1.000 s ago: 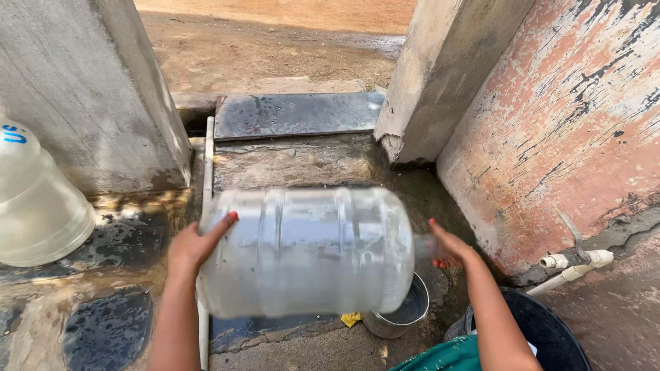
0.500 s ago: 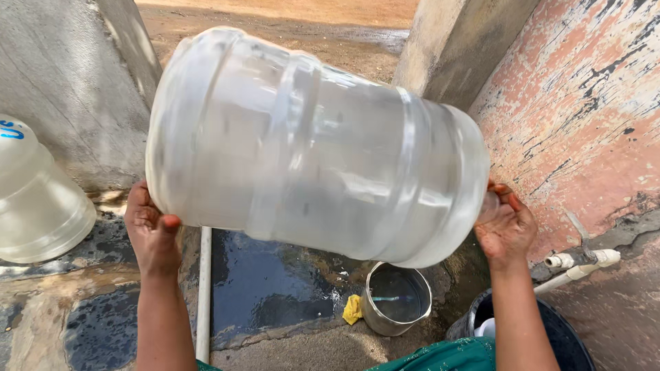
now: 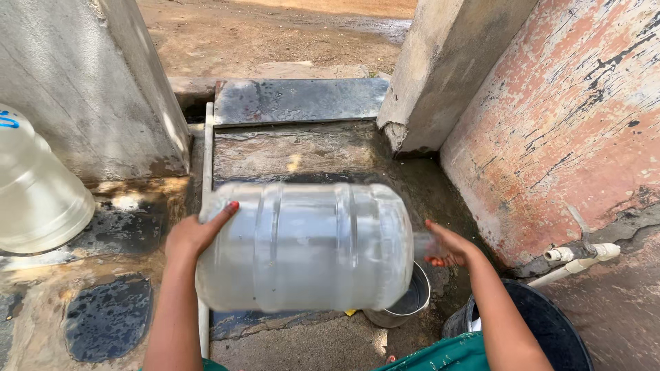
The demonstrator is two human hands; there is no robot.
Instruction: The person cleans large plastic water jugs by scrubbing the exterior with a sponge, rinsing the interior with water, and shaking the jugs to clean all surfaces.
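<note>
I hold a large clear plastic water jug (image 3: 306, 247) on its side at waist height, its neck pointing right. My left hand (image 3: 196, 233) presses flat against the jug's base end. My right hand (image 3: 447, 247) cups the neck and mouth at the other end. Under the neck end stands a small metal pot (image 3: 405, 306) on the wet concrete ground, partly hidden by the jug.
A second clear jug (image 3: 38, 192) leans at the far left by a grey concrete wall (image 3: 96, 89). A black bucket (image 3: 550, 330) stands at the lower right, near a white pipe with a tap (image 3: 581, 257) on the peeling pink wall. A thin white pipe (image 3: 206, 151) runs along the ground.
Half a second ago the jug was raised high and tilted toward the camera; it has now come down low and level again, both hands still on its ends.
</note>
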